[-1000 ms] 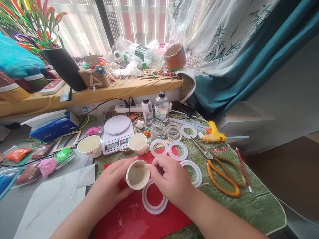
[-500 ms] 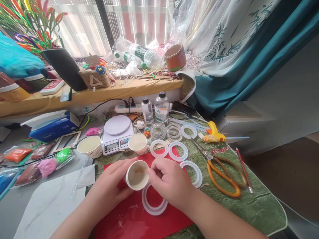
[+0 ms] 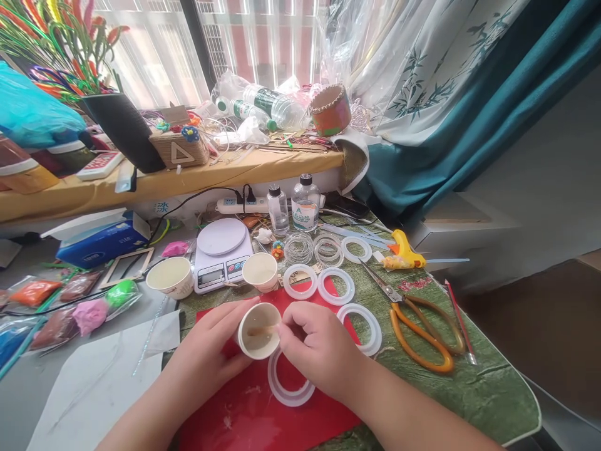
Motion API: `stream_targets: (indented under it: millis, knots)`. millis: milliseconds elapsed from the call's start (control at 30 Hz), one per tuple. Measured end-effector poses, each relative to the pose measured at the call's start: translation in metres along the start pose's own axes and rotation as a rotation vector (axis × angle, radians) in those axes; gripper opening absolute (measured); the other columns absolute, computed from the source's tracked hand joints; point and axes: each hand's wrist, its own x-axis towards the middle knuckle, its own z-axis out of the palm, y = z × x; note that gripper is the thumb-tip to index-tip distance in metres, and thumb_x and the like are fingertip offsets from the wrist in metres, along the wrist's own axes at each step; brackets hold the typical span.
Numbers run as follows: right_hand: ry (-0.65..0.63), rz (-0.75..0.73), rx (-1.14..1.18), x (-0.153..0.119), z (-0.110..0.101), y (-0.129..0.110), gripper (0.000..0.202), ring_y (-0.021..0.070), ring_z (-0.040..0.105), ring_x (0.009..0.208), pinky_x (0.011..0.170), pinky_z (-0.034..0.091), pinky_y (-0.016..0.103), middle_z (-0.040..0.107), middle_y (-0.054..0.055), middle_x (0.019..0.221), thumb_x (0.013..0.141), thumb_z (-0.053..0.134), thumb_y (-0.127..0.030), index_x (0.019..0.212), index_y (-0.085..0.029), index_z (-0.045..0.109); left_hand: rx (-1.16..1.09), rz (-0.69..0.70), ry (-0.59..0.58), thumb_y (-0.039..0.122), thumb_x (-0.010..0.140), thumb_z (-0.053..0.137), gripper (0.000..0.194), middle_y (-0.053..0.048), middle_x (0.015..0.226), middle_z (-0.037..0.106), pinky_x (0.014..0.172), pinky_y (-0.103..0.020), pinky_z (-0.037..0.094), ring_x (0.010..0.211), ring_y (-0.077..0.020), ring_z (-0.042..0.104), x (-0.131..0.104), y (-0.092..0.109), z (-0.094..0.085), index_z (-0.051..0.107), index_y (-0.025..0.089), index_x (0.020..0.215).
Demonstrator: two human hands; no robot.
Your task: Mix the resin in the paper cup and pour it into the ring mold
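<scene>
Cup (image 3: 257, 315) is clasped by left hand (image 3: 218, 338) over red sheet (image 3: 244, 410), near centre; stick (image 3: 263, 330) is pinched by right hand (image 3: 322, 341), dipped inside. Nothing being poured; rings (image 3: 291, 399) on and beside sheet look unfilled, glare permitting.

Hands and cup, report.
Left hand gripping paper cup. Right hand pinching stick, its end inside cup. White ring close beneath, partly hidden by right hand.
</scene>
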Motion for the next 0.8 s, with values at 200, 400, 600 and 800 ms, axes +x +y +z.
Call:
stream_targets:
  millis: [200,400,600,800]
  knots:
    - [0.01,0.0,-0.033,-0.0004,-0.0001,-0.0001,0.027,0.0128,0.046,0.063,0.059,0.033,0.028,0.05,-0.004,0.067,0.094,0.058,-0.023,0.07,-0.022,0.045,-0.003,0.001,0.005,0.038,0.099,0.07,0.053,-0.007,0.14,0.074,0.101,-0.039,0.063,0.123,-0.0294,0.074,0.0007,0.0014,-0.0007,0.057,0.036,0.151]
    - [0.018,-0.036,-0.055,-0.0019,-0.0003,0.0,0.03,0.0125,0.045,0.062,0.058,0.032,0.028,0.049,-0.005,0.066,0.093,0.059,-0.022,0.068,-0.022,0.043,-0.002,-0.008,0.003,0.039,0.099,0.07,0.053,-0.008,0.139,0.074,0.101,-0.04,0.063,0.123,-0.0302,0.074,0.0004,0.0012,-0.0002,0.057,0.036,0.15]
    - [0.013,0.039,-0.02,0.0009,-0.0025,-0.0028,0.026,0.0125,0.047,0.062,0.058,0.034,0.027,0.051,-0.005,0.066,0.093,0.06,-0.024,0.07,-0.022,0.048,-0.003,-0.007,-0.009,0.039,0.1,0.07,0.055,-0.007,0.141,0.073,0.102,-0.038,0.061,0.124,-0.0282,0.072,0.0001,0.0005,0.0,0.054,0.038,0.153]
    - [0.005,0.036,-0.04,0.001,-0.0031,-0.0022,0.025,0.013,0.048,0.062,0.058,0.034,0.027,0.052,-0.004,0.067,0.094,0.059,-0.024,0.071,-0.022,0.05,0.006,-0.004,0.002,0.039,0.098,0.071,0.054,-0.008,0.139,0.075,0.1,-0.039,0.063,0.122,-0.0306,0.074,0.0004,0.0012,-0.0009,0.058,0.035,0.15]
